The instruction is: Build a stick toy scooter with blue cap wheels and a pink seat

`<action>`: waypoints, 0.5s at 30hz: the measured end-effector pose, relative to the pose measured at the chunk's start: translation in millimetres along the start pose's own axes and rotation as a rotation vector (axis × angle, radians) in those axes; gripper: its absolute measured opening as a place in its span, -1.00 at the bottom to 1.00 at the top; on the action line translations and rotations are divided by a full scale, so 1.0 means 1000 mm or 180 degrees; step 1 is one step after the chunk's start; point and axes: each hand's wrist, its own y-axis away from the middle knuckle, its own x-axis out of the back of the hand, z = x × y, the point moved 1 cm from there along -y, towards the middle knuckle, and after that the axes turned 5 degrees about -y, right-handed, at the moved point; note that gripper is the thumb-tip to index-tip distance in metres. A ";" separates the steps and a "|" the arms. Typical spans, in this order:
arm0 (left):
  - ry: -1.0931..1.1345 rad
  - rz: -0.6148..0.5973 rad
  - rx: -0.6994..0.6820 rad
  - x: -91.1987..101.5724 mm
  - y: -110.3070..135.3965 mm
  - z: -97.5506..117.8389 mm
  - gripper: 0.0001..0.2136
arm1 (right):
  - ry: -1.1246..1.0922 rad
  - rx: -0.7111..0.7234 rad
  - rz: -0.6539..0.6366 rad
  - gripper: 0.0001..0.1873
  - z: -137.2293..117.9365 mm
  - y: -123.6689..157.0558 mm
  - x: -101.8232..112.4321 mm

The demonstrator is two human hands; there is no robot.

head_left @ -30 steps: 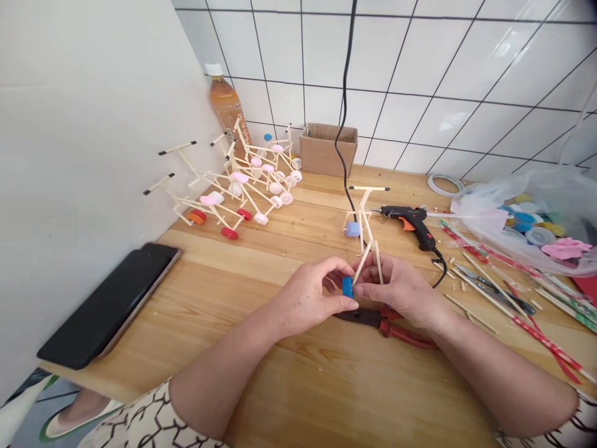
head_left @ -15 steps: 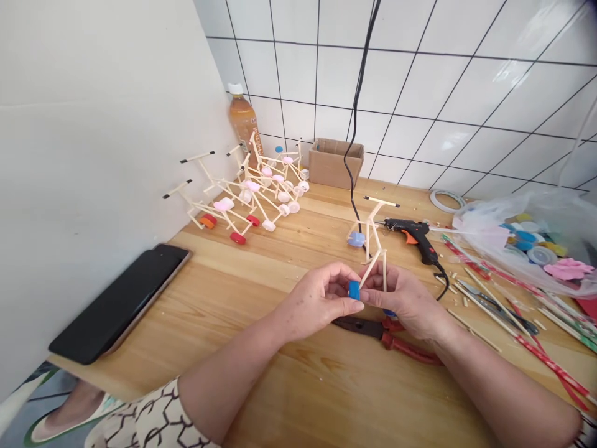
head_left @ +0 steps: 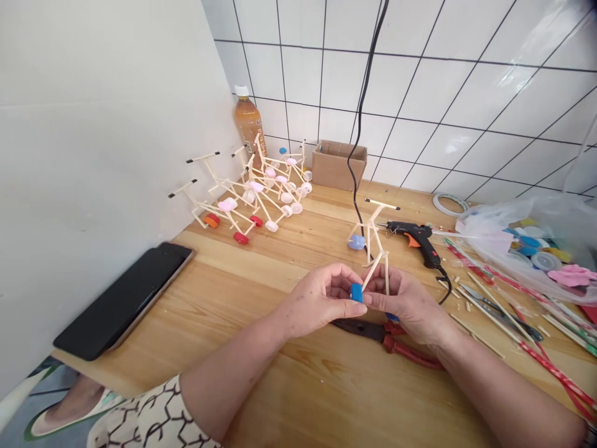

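Observation:
My left hand [head_left: 317, 298] pinches a blue bottle cap [head_left: 356, 292] between thumb and fingers. The cap sits against the lower end of a stick on a small tricycle model [head_left: 381, 254] made of thin wooden sticks. My right hand [head_left: 413, 305] is closed around the rear of this model, its thumb close to the cap. A second blue cap [head_left: 392, 317] shows partly below the right hand. At the model's far end are a light blue wheel [head_left: 357, 242] and a black-tipped handlebar [head_left: 382, 204]. Red-handled pliers [head_left: 364, 328] lie beneath both hands.
Several similar stick tricycles [head_left: 255, 186] stand at the back left, near a drink bottle [head_left: 249, 121] and a cardboard box [head_left: 338, 171]. A glue gun [head_left: 415, 236], scissors [head_left: 504, 311], loose sticks and a bag of caps [head_left: 522, 249] lie right. A phone [head_left: 124, 298] lies left.
The whole view has shifted slightly. Both hands keep the same hold on the cap and the tricycle model, with hardly any movement.

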 end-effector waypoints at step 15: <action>0.0045 -0.0072 0.0069 0.003 -0.004 -0.003 -0.69 | 0.0100 -0.0033 -0.0085 -0.61 -0.001 0.002 -0.002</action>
